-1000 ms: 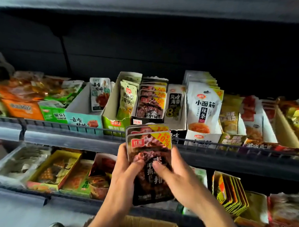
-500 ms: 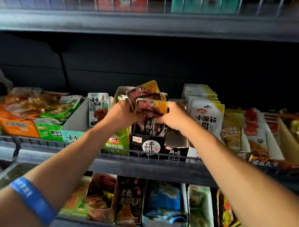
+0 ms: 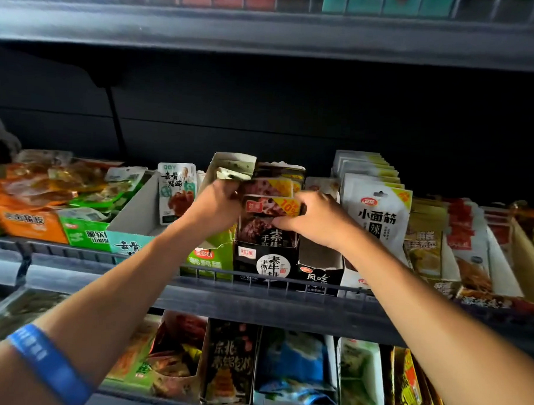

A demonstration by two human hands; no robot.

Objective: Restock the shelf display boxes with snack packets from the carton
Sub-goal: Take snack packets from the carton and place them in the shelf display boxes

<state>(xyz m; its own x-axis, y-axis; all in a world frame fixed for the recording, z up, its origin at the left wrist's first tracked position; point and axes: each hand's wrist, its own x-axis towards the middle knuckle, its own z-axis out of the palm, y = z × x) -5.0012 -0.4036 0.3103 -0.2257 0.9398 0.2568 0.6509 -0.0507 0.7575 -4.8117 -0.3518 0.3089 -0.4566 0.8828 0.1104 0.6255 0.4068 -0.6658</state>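
Your left hand (image 3: 215, 207) and right hand (image 3: 315, 219) pinch dark snack packets (image 3: 269, 216) from either side, packets standing upright in black display box (image 3: 264, 263) on middle shelf (image 3: 255, 296). White packets (image 3: 377, 213) just right; green box (image 3: 206, 259) left.

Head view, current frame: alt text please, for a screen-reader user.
Both hands slot dark snack packets into a black display box on a shop shelf; the left hand and right hand pinch the stack from either side. White packets stand to the right, a green box to the left.
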